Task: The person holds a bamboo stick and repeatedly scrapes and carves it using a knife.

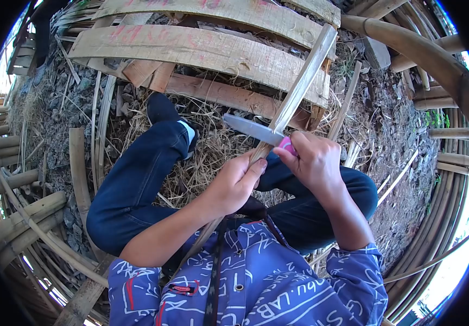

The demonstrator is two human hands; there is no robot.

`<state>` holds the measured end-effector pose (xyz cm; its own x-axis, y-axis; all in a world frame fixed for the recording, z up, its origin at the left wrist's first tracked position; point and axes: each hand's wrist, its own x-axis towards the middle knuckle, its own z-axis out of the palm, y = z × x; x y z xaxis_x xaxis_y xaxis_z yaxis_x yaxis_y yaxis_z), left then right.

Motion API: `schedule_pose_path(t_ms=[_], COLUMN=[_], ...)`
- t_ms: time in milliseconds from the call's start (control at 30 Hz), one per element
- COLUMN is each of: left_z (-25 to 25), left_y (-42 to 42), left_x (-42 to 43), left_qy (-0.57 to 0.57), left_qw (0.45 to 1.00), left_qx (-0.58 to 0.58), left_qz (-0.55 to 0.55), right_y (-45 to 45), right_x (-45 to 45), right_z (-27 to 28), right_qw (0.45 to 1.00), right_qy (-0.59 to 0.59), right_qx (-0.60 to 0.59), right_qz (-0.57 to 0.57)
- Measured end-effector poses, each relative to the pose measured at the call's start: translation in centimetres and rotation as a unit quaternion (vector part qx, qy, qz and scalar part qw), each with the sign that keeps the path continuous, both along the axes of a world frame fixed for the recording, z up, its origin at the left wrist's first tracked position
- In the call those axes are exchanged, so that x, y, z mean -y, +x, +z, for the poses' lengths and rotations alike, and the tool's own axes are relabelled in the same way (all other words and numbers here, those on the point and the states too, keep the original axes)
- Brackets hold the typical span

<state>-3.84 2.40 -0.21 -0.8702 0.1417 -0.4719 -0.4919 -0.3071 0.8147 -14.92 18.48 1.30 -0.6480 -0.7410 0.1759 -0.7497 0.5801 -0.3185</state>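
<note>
A long pale split strip of bamboo or wood (pixel 305 81) slants from my lap up to the top right. My left hand (pixel 238 182) is closed round its lower part. In my right hand (pixel 313 157) is a knife (pixel 251 129) with a pink handle, its blade pointing left and lying across the strip just above my left hand. Beyond the knife, the strip's upper end passes over the pale planks of a low wooden platform (pixel 202 49).
Thin shavings (pixel 196 174) cover the ground between my bent legs. Bamboo poles (pixel 77 179) lie at the left, and a thick curved pole (pixel 424 49) arches at the upper right. Another stick (pixel 346 100) lies right of the platform, near a grey block (pixel 377 54).
</note>
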Motion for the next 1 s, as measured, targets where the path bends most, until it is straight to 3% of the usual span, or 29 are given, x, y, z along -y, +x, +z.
schedule_pose_path(t_ms=[133, 200, 233, 267, 333, 400, 533, 733, 833, 1000], left_z=[-0.2, -0.6, -1.2, -1.9, -1.6, -1.0, -0.8, -0.6, -0.7, -0.2], left_y=[0.0, 0.2, 0.9, 2.3, 2.1, 1.4, 1.1, 0.3, 0.2, -0.2], left_x=[0.0, 0.1, 0.1, -0.2, 0.4, 0.7, 1.1, 1.1, 0.8, 0.5], left_qy=[0.010, -0.013, -0.014, -0.014, -0.017, 0.022, 0.031, 0.103, 0.074, 0.067], left_qw=[1.000, 1.000, 1.000, 1.000, 0.999, 0.999, 0.999, 0.993, 0.996, 0.996], left_qx=[-0.007, 0.003, 0.002, -0.011, -0.030, 0.026, 0.029, 0.060, 0.042, 0.047], left_qz=[0.002, -0.010, -0.010, -0.006, -0.006, -0.004, 0.008, -0.007, -0.024, -0.015], right_y=[-0.4, -1.2, -3.5, -5.7, -6.8, -5.6, -3.4, -0.2, 0.1, -0.2], right_x=[-0.1, -0.6, -1.7, -3.4, -5.1, -4.5, -2.3, -0.2, 0.1, 0.2], right_z=[0.1, -1.2, 0.0, 1.7, 3.4, 3.5, 4.1, 2.6, 1.9, 1.1], right_qw=[0.999, 0.994, 0.983, 0.936, 0.963, 0.970, 0.979, 0.982, 0.986, 0.996], right_qy=[0.012, -0.078, -0.073, -0.065, -0.027, -0.025, -0.102, -0.075, -0.040, 0.003], right_qx=[-0.044, -0.080, 0.005, 0.092, -0.038, -0.061, 0.039, 0.170, 0.162, 0.092], right_qz=[0.005, 0.002, -0.169, -0.333, -0.266, -0.233, -0.169, -0.041, 0.012, -0.005])
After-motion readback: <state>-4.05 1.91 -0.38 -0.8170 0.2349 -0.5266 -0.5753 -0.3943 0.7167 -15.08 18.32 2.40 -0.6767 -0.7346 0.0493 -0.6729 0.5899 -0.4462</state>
